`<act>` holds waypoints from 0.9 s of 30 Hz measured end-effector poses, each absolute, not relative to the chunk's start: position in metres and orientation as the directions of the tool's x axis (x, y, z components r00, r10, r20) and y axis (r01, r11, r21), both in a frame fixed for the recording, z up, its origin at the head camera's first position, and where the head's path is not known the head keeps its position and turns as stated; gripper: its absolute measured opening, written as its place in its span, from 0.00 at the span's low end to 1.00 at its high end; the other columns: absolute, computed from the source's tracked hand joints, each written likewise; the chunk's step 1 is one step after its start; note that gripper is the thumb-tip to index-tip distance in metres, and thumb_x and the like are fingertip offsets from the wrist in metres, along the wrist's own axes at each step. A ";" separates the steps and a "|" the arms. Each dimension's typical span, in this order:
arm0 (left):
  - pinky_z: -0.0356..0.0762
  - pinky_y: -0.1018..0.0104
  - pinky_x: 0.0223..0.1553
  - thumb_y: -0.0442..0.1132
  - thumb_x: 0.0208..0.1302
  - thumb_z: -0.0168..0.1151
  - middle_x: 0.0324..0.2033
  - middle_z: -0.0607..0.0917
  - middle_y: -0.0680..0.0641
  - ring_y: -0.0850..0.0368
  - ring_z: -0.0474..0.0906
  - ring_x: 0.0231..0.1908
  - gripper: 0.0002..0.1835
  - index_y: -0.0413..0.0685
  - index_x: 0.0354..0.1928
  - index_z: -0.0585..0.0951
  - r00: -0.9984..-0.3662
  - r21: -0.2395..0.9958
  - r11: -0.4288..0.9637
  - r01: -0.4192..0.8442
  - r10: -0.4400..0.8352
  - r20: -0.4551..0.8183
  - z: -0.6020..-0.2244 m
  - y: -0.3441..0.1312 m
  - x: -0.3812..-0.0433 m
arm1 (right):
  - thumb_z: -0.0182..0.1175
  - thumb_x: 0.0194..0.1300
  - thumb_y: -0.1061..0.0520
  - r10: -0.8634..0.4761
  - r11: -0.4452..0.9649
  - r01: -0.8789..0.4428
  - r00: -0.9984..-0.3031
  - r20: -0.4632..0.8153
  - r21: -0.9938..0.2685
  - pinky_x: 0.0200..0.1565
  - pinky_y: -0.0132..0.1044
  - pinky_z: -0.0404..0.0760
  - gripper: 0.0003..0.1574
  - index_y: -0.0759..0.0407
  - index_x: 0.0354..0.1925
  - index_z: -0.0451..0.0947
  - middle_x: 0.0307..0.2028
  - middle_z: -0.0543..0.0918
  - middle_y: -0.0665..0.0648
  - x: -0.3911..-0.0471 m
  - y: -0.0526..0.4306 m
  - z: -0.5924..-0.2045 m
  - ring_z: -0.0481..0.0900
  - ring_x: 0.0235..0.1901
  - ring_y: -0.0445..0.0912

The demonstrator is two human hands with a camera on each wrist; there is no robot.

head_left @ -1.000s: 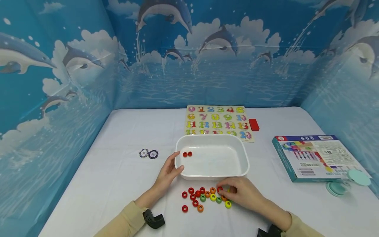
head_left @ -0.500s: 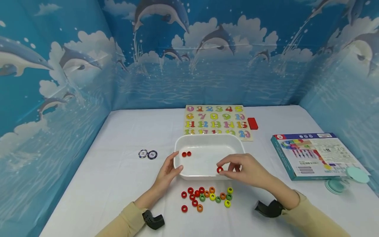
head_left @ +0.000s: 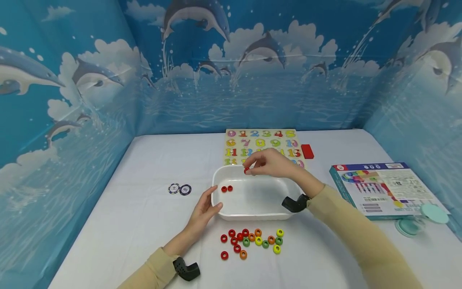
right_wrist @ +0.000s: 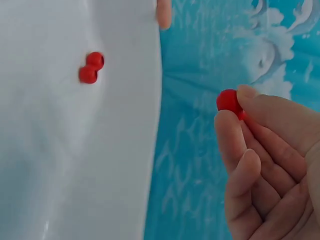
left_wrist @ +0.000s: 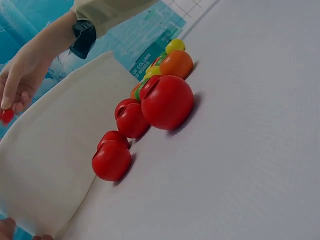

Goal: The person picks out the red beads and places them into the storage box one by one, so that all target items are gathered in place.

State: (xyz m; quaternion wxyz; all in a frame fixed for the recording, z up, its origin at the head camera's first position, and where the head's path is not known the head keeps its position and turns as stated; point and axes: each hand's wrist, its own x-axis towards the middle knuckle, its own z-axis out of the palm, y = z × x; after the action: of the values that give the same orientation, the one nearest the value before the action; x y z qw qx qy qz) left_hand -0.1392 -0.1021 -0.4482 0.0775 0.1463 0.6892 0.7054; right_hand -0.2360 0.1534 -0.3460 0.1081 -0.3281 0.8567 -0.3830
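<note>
Right hand [head_left: 268, 162]: thumb and finger pinching glossy round red bead [right_wrist: 229, 101], near far rim of smooth white tray [head_left: 249, 216] | left hand [head_left: 203, 206]: gripping tray's rounded left edge | two red beads [head_left: 229, 188] beside left fingertips; open tray floor rightward

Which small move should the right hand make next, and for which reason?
Probably lower the red bead into the tray, beside the red pair: the right hand pinches it, raised near the tray's far side, and the pair already lies inside.
</note>
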 end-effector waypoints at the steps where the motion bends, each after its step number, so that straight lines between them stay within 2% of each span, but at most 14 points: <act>1: 0.46 0.59 0.64 0.36 0.63 0.53 0.67 0.49 0.46 0.54 0.42 0.66 0.31 0.44 0.66 0.54 -0.944 0.995 -0.039 0.093 0.313 0.101 -0.449 -0.102 -0.139 | 0.64 0.54 0.54 -0.641 0.497 -0.462 -0.766 0.048 -0.734 0.33 0.35 0.80 0.14 0.54 0.41 0.80 0.32 0.82 0.48 -0.243 0.151 -0.351 0.79 0.29 0.41; 6: 0.45 0.58 0.64 0.36 0.63 0.53 0.67 0.48 0.45 0.54 0.42 0.66 0.31 0.44 0.66 0.54 -0.942 0.995 -0.040 0.095 0.318 0.103 -0.449 -0.103 -0.140 | 0.64 0.53 0.55 -0.648 0.532 -0.419 -0.761 -0.035 -0.736 0.36 0.33 0.79 0.16 0.59 0.41 0.80 0.33 0.82 0.47 -0.264 0.137 -0.373 0.78 0.32 0.41; 14: 0.45 0.58 0.64 0.34 0.63 0.52 0.67 0.48 0.44 0.54 0.42 0.66 0.31 0.43 0.66 0.54 -0.939 0.993 -0.063 0.102 0.323 0.117 -0.450 -0.102 -0.140 | 0.67 0.50 0.54 -0.686 0.589 -0.455 -0.719 -0.115 -0.668 0.37 0.31 0.77 0.12 0.54 0.36 0.82 0.31 0.81 0.45 -0.273 0.113 -0.399 0.77 0.32 0.38; 20: 0.45 0.61 0.64 0.33 0.63 0.53 0.67 0.46 0.44 0.56 0.40 0.66 0.31 0.41 0.65 0.54 -0.939 0.993 -0.062 0.102 0.324 0.117 -0.449 -0.101 -0.141 | 0.65 0.52 0.57 -0.664 0.643 -0.417 -0.722 -0.194 -0.642 0.34 0.31 0.77 0.08 0.52 0.34 0.81 0.29 0.81 0.45 -0.270 0.104 -0.409 0.77 0.30 0.40; 27: 0.44 0.59 0.64 0.34 0.63 0.52 0.67 0.46 0.43 0.54 0.40 0.66 0.31 0.42 0.66 0.54 -0.939 0.993 -0.063 0.103 0.322 0.118 -0.450 -0.103 -0.141 | 0.62 0.56 0.56 -0.657 0.672 -0.433 -0.723 -0.215 -0.600 0.38 0.31 0.77 0.11 0.49 0.40 0.81 0.36 0.80 0.44 -0.266 0.107 -0.403 0.76 0.34 0.38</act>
State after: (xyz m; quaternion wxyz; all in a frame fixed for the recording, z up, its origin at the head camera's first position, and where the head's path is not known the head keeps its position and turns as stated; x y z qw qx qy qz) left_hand -0.1406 -0.1027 -0.4500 0.0766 0.1563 0.6801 0.7122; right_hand -0.2662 0.1073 -0.4032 0.2117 -0.3064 0.8895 -0.2645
